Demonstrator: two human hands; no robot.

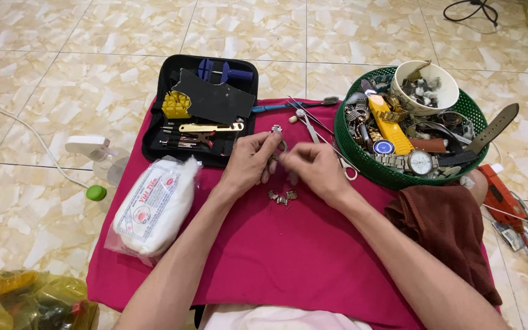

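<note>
Forearms enter from 6 o'clock over a magenta cloth [288, 256]. Loose metal band links [282, 196] lie just below the hands. Left hand [249, 162] and right hand [314, 168] meet at centre, fingertips pinched on a small metal watch-band piece [278, 142] between them. Cotton wool bag [154, 205] at 9 o'clock. Brown cloth [447, 226] at 3. Farther out: open black tool case [206, 104] at 11, tweezers [310, 125] at 12, green basket [352, 153] of watches and parts at 2.
</note>
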